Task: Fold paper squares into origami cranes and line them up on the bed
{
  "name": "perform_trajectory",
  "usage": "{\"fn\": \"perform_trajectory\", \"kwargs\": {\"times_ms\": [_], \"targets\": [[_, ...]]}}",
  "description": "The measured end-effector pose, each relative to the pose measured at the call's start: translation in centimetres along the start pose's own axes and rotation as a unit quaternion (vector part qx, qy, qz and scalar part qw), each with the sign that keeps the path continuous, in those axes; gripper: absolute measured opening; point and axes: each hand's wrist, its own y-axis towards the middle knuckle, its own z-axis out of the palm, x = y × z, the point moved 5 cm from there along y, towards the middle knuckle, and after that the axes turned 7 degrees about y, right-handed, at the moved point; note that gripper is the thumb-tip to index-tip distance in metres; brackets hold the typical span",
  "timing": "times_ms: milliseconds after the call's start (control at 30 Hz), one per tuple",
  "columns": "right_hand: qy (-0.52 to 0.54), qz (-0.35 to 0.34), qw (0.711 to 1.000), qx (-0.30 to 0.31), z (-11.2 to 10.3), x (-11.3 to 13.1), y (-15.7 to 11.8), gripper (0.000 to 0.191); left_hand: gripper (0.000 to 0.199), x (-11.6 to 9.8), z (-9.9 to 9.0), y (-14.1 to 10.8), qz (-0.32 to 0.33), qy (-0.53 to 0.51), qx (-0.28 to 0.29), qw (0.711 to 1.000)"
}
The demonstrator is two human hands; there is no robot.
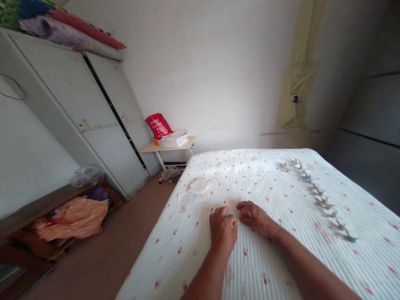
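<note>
My left hand [223, 227] rests over the white, red-dotted bed cover [200, 233] with its fingers bent and pressed together. Close to its right, my right hand [254, 217] has thumb and fingertips pinched, almost meeting the left fingertips. Whatever lies between the fingertips is too small to make out. Beyond my left hand lie pale printed paper pieces [199, 186], some stacked. To the right, a slanting row of small folded-looking grey and white items [323, 203] stretches across the cover, blurred.
Beyond the bed's far left corner, a small table [150, 148] holds a red bag [158, 126] and a white box [175, 141]. A grey cabinet [62, 87] stands left, near a low wooden shelf with an orange plastic bag [75, 217]. A wall is behind the bed.
</note>
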Motion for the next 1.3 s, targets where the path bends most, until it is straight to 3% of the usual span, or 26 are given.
{"fn": "perform_trajectory", "kwargs": {"times_ms": [800,1300], "targets": [[-0.128,0.075,0.989,0.002,0.9,-0.28,0.76,0.021,0.018,-0.4,-0.24,-0.14,0.011,0.028,0.02,0.999],[-0.123,0.085,0.989,0.0,0.66,0.41,0.64,0.019,0.028,-0.37,-0.01,-0.77,0.036,0.008,0.017,0.999]]}}
